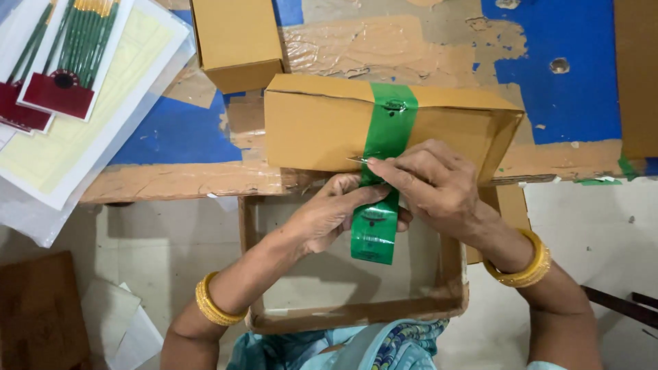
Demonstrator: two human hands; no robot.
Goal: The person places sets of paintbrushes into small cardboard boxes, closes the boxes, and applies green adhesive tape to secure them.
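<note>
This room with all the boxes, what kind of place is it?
Probably a small packing workshop. The hands press green tape across a cardboard box, more boxes sit on the worn blue table, and packets of green sticks lie nearby.

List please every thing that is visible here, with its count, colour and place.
Box: one, brown, on the table edge, centre.
Tape: one strip, green, over the box and hanging down.
Blade: one, silvery, against the tape.
Small box: one, brown, top centre.
Tray: one, brown cardboard, open, on the lap.
Packs: two, green sticks on white and red cards, top left.
Sheets: several, white and yellow, left.
Table: one, blue, patched with brown tape.
Bangles: gold, one on each wrist.
Hands: left on the tape; right holding the blade.
</note>
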